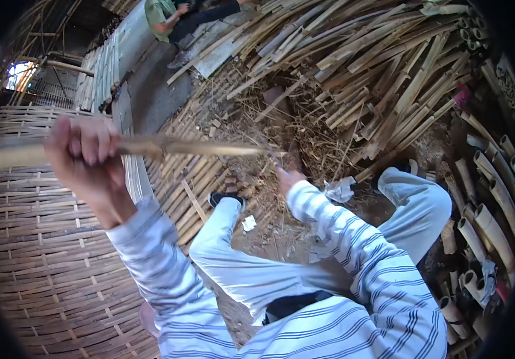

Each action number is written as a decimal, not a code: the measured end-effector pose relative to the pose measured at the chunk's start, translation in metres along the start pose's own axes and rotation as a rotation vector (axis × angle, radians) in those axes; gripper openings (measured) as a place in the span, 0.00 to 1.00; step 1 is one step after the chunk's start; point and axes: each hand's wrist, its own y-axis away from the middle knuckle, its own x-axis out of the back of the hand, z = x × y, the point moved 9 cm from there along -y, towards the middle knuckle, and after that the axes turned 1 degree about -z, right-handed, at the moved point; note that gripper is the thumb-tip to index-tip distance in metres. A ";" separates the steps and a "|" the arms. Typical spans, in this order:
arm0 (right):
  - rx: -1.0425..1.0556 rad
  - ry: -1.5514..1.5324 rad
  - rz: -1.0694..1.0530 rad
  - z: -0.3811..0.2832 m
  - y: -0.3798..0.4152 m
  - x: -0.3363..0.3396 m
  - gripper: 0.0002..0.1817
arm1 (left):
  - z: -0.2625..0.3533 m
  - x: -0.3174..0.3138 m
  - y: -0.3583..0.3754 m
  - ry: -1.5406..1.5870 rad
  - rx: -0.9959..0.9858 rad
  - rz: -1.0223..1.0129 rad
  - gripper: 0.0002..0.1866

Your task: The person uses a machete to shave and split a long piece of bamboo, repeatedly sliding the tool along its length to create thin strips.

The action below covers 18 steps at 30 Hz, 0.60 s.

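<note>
A long split bamboo strip [191, 146] runs nearly level across the view. My left hand [87, 149] is closed around it toward its wide left end, slightly blurred by motion. My right hand [291, 180] is closed near the strip's far right end. It grips a thin, greyish, blade-like tool [275, 160] that meets the strip's tip; its exact kind is too small and blurred to make out. Below that end, shavings and splinters [305, 134] cover the ground between my outstretched legs.
Woven bamboo matting [42, 257] stretches along the left. A large heap of split bamboo [389, 66] lies ahead, and cut bamboo tubes [497, 233] are stacked at right. Crumpled plastic [340, 189] lies beside my right forearm. Another person [164, 18] sits at the far top.
</note>
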 end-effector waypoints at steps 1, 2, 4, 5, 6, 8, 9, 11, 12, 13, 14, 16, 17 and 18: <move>-0.191 0.032 -0.044 0.044 -0.018 -0.010 0.33 | 0.002 -0.006 0.006 0.046 0.007 -0.104 0.21; -0.101 0.000 -0.026 0.047 -0.025 -0.015 0.33 | 0.006 -0.005 0.002 0.025 -0.028 -0.134 0.20; 0.018 -0.045 -0.041 0.015 0.006 -0.010 0.32 | 0.002 0.008 0.006 0.007 -0.023 -0.135 0.20; 0.276 -0.045 0.014 -0.029 0.029 -0.003 0.30 | 0.002 0.011 0.002 0.011 -0.008 -0.146 0.20; 0.425 -0.032 0.034 -0.069 0.052 0.010 0.25 | 0.002 0.007 -0.007 0.021 -0.014 -0.184 0.19; 0.485 -0.215 0.037 -0.104 0.078 0.012 0.24 | 0.004 -0.002 -0.002 0.034 -0.014 -0.230 0.19; 0.517 -0.299 0.043 -0.107 0.084 0.015 0.23 | 0.004 -0.003 0.000 0.055 -0.012 -0.238 0.19; 0.445 -0.276 0.062 -0.076 0.060 -0.004 0.28 | 0.005 0.007 0.001 0.009 -0.029 -0.186 0.19; 0.418 -0.271 0.080 -0.059 0.038 -0.018 0.30 | 0.008 0.012 -0.001 -0.015 -0.046 -0.172 0.19; 0.264 -0.175 0.089 -0.024 0.010 -0.030 0.31 | 0.009 0.015 -0.001 -0.001 -0.033 -0.181 0.19; 0.108 -0.079 0.096 0.021 -0.024 -0.041 0.32 | 0.010 0.022 0.001 0.014 -0.020 -0.189 0.19; -0.202 -0.100 -0.042 0.093 -0.058 -0.048 0.33 | 0.013 0.037 0.003 -0.004 -0.008 -0.147 0.19; -0.171 -0.080 -0.007 0.099 -0.067 -0.046 0.33 | 0.014 0.042 0.003 -0.017 -0.029 -0.127 0.19; -0.147 -0.058 0.019 0.109 -0.077 -0.057 0.33 | 0.015 0.048 0.001 -0.036 -0.040 -0.102 0.19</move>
